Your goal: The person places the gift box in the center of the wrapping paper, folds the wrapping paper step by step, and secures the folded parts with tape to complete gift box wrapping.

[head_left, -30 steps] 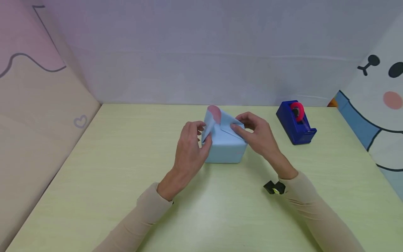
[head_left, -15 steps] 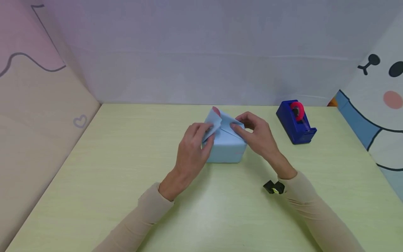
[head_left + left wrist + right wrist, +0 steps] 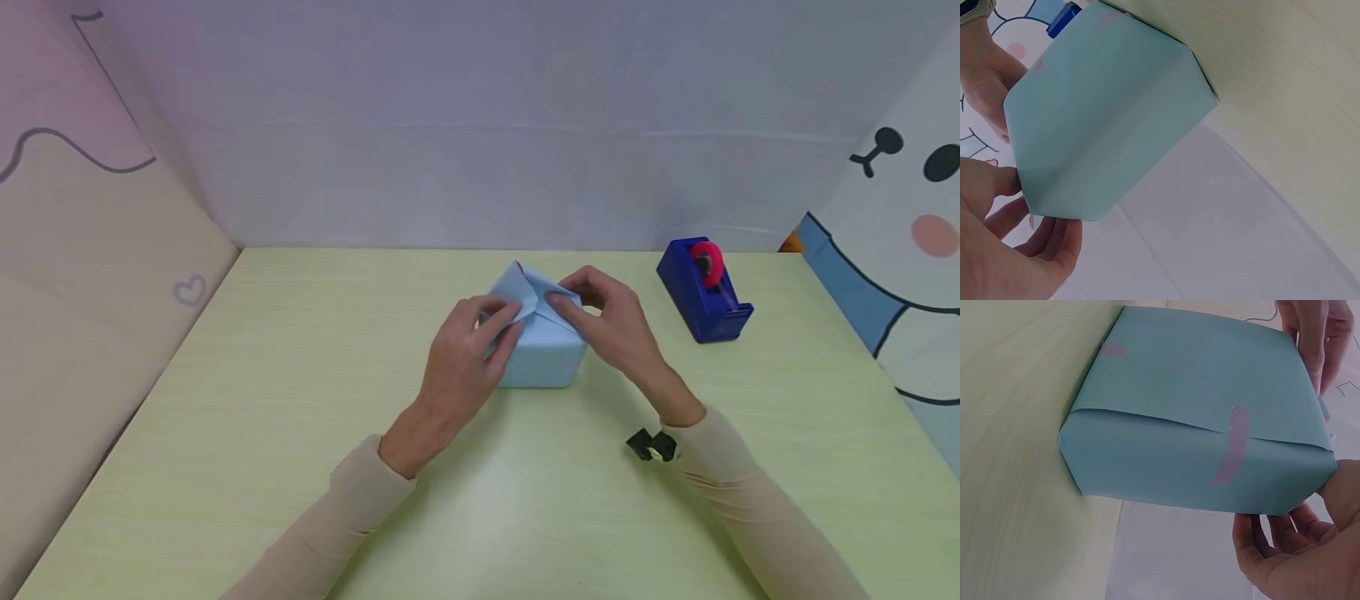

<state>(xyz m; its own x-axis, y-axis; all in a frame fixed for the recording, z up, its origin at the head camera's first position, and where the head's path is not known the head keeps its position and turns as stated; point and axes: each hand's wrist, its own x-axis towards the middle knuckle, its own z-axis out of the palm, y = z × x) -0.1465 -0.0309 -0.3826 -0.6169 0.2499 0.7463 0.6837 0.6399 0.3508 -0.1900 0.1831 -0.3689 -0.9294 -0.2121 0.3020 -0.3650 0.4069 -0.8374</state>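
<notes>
A box wrapped in light-blue paper [image 3: 542, 364] stands on the table, with folded paper flaps [image 3: 517, 287] gathered at its top. My left hand [image 3: 457, 358] pinches the left flap between thumb and fingers, bending it inward. At the top right corner, my right hand [image 3: 618, 325] grips the other flap, thumb on top and fingers behind. Seen from the right wrist, a strip of pink tape [image 3: 1233, 444] crosses a seam in the paper. A shorter pink strip [image 3: 1114, 349] sits near the box's lower edge. What is inside the paper is hidden.
A blue tape dispenser [image 3: 705, 292] with a pink-red roll stands on the table [image 3: 337, 350] to the right of the box. Behind the table rises a pale backdrop [image 3: 480, 183], and printed panels flank both sides. A small black device [image 3: 652, 445] sits at the right sleeve.
My left hand has shifted slightly right, folding the left flap inward, so its pinkish-red patch is now almost hidden. The right hand stays nearly still at its corner.
</notes>
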